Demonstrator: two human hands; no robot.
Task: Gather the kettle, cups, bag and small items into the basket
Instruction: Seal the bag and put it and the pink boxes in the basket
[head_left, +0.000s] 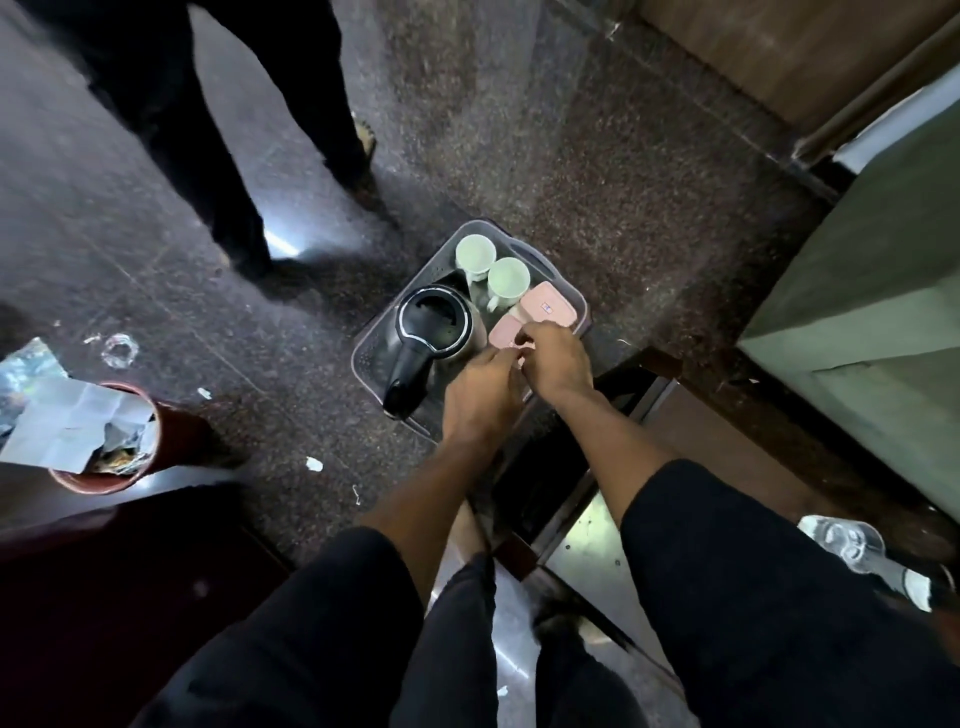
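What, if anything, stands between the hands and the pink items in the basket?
Nothing visible. The left hand and right hand are already over the basket, fingertips at the near pink item. The kettle sits to the left, the cups beyond.

A round bin (98, 441) stuffed with crumpled paper (67, 421) stands on the dark speckled floor (545, 156), with small scraps near it. Another person's legs (218, 130) in dark trousers stand beyond. A clear plastic bottle (862, 556) lies at lower right.
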